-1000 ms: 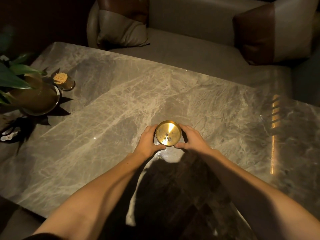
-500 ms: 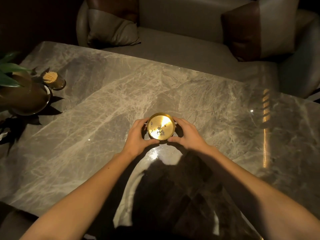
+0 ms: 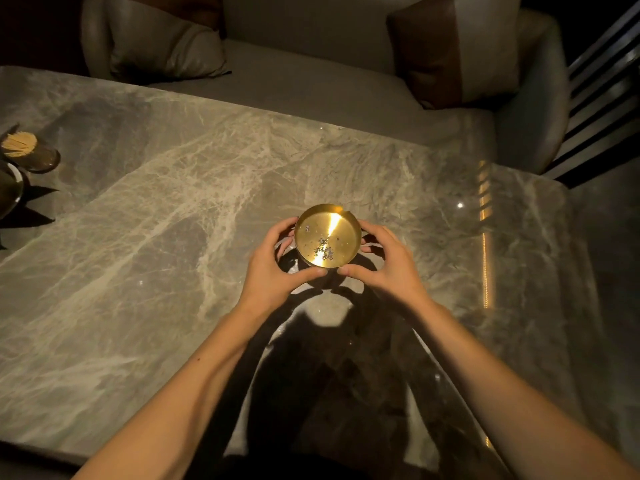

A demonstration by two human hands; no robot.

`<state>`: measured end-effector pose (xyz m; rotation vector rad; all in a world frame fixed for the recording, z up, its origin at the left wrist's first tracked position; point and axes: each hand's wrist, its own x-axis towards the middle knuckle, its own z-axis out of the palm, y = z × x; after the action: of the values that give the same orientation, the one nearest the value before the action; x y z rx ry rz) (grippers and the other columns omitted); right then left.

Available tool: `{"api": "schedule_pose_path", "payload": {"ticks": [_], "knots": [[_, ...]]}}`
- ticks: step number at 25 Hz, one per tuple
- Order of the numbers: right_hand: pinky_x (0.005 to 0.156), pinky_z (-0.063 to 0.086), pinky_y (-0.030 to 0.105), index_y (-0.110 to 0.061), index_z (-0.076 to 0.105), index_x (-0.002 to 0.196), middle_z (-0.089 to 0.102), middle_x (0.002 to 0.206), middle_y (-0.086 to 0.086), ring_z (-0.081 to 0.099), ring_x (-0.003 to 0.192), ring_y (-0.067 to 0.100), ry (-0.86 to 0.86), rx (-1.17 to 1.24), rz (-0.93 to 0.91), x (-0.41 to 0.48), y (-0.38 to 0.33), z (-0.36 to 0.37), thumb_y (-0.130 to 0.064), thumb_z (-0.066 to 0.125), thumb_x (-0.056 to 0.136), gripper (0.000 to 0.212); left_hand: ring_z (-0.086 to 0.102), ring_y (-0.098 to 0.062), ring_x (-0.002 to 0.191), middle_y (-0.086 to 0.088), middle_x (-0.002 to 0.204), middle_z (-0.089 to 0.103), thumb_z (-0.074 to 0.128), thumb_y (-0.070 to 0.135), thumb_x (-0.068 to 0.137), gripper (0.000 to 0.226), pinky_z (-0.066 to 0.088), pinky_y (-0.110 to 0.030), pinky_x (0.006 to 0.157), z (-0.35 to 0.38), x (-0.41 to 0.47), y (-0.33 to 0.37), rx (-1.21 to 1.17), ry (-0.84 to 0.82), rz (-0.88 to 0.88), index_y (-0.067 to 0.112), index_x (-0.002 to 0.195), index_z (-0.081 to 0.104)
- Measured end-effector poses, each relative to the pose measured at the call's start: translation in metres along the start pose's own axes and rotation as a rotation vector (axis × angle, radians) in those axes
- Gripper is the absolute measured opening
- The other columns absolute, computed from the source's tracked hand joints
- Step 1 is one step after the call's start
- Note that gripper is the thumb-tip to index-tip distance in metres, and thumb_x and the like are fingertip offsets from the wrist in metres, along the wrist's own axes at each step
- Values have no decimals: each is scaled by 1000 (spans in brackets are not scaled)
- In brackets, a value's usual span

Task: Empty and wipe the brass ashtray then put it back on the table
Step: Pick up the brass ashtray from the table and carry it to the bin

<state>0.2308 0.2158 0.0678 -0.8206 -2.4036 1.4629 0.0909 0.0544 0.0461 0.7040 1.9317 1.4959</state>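
Around the ashtray [image 3: 327, 236], both hands' grip.

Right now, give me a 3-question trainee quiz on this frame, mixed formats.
1. True or false: the brass ashtray is already empty.
2. Multiple choice: how is the ashtray held? A) left hand only B) both hands, one on each side C) nobody touches it
3. Fill in: the toothpick holder sits near the table's far ____ corner, as the person sees it.

Key:
1. False: grey ash flecks lie inside.
2. B: left hand and right hand cup its sides over the marble table.
3. left
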Motion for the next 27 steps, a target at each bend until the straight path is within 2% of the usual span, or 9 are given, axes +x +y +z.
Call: {"api": "schedule_pose_path", "payload": {"ticks": [4, 9, 11, 13, 16, 19, 22, 24, 27], "knots": [[98, 49, 24, -34, 52, 129, 61, 120, -14, 61, 108, 6, -19, 97, 27, -22, 0, -41, -27, 87, 68, 71, 54, -6, 130, 7, 136, 61, 93, 19, 58, 91, 42, -28, 111, 28, -7, 22, -44, -31, 44, 17, 139, 52], [96, 52, 38, -16, 56, 125, 59, 130, -2, 63, 106, 19, -84, 265, 26, -45, 16, -110, -11, 78, 76, 54, 54, -9, 131, 3, 133, 61, 92, 9, 56, 87, 40, -25, 112, 76, -25, 48, -152, -34, 30, 15, 133, 53], [94, 54, 39, -21, 53, 126, 62, 118, 5, 64, 98, 18, -95, 293, 56, -51, 26, -129, -5, 78, 75, 59, 55, -11, 130, 1, 131, 61, 92, 2, 56, 84, 40, -28, 113, 99, -32, 57, -179, -19, 8, 12, 130, 53], [91, 54, 32, -24, 47, 133, 60, 118, -1, 64, 90, 10, -104, 312, 68, -64, 39, -158, -3, 79, 73, 72, 55, -12, 131, -3, 133, 59, 87, -1, 58, 83, 40, -28, 113, 138, -39, 67, -189, -11, -7, 8, 133, 52], [90, 54, 26, -22, 40, 142, 52, 123, -6, 62, 90, 7, -82, 303, 57, -87, 62, -202, -19, 80, 67, 84, 51, -12, 134, -5, 139, 54, 88, 3, 60, 89, 40, -22, 111, 197, -46, 80, -179, -48, -2, 11, 139, 49], [89, 54, 23, -36, 43, 133, 46, 122, -12, 60, 96, 3, -79, 293, 64, -111, 88, -249, -20, 82, 68, 78, 49, -6, 136, 4, 143, 53, 91, 6, 57, 99, 39, -18, 110, 260, -49, 96, -135, -86, 24, 19, 142, 43], [90, 55, 37, -35, 46, 130, 56, 116, -10, 63, 97, 15, -41, 335, 130, -131, 113, -288, -17, 85, 66, 77, 47, -4, 137, 3, 146, 50, 92, 6, 55, 106, 38, -20, 112, 310, -51, 114, -141, -109, 44, 18, 146, 38], [90, 55, 44, -32, 47, 128, 66, 103, -2, 66, 91, 17, -49, 352, 150, -136, 123, -309, -27, 88, 59, 81, 48, -10, 137, -4, 144, 52, 94, 11, 53, 105, 38, -28, 115, 331, -53, 120, -134, -120, 54, 15, 142, 39], [87, 56, 44, -31, 48, 125, 66, 106, -1, 67, 85, 14, -80, 380, 113, -139, 123, -331, -30, 85, 56, 78, 53, -15, 133, -4, 137, 58, 94, 18, 49, 96, 40, -36, 115, 342, -54, 126, -137, -101, 42, 17, 133, 47]]}}
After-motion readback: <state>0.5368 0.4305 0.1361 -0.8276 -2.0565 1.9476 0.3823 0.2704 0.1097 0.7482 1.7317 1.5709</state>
